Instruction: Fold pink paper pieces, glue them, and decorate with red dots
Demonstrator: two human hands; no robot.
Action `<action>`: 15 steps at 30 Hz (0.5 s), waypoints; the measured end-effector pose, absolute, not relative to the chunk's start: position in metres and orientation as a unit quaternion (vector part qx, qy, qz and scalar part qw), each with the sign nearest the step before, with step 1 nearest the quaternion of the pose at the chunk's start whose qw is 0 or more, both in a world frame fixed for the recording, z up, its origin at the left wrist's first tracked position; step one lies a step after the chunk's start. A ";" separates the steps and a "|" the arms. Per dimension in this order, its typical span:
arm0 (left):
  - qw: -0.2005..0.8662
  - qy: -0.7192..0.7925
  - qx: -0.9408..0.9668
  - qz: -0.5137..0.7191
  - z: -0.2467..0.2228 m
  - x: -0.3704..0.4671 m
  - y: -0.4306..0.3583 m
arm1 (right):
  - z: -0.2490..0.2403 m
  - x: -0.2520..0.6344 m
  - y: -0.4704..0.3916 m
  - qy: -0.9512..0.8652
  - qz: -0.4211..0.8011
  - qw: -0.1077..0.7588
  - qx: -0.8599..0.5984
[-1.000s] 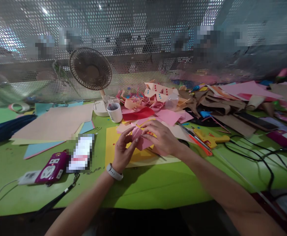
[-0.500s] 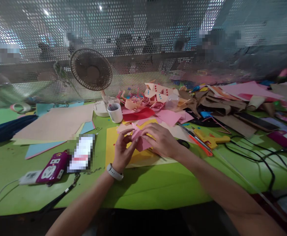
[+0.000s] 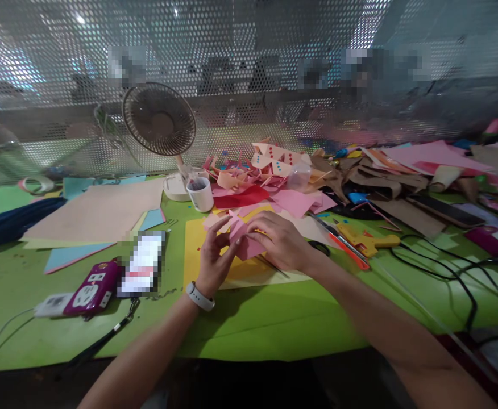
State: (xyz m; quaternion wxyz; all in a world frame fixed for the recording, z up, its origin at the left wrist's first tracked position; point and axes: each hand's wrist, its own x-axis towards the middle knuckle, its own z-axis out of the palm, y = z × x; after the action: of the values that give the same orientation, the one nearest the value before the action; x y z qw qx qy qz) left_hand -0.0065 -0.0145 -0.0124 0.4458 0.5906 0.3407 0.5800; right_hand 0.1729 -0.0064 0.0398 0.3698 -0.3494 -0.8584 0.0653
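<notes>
Bare forearms, and a smooth white wristband on one side.

The left forearm (image 3: 159,335) is bare along all of its visible length and wears a slim, smooth white band (image 3: 200,296), rounded at the edges and resembling a watch strap or fitness band, looped around the wrist just below the left hand (image 3: 215,255); a small greyish detail shows near its upper end, too small to tell whether it is a clasp. The right forearm (image 3: 355,301) is bare from the wrist to the frame's lower right, slender, with a faint line across it near the lower edge. The right hand (image 3: 278,241) is ungloved, like the left.
</notes>
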 end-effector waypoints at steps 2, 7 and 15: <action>0.442 0.342 0.596 0.577 -0.012 -0.007 -0.015 | 0.041 0.173 -0.006 -0.858 0.072 0.367 -0.353; 0.455 0.344 0.585 0.577 -0.012 -0.006 -0.014 | 0.041 0.173 -0.006 -0.863 0.057 0.344 -0.364; 0.498 0.331 0.544 0.588 -0.012 -0.005 -0.013 | 0.040 0.171 -0.007 -0.867 0.045 0.339 -0.361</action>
State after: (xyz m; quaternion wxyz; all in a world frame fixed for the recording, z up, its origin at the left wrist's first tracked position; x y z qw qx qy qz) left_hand -0.0052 -0.0134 -0.0122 0.4984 0.5439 0.3314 0.5882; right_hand 0.1708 -0.0071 0.0399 0.3389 -0.3613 -0.8675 0.0454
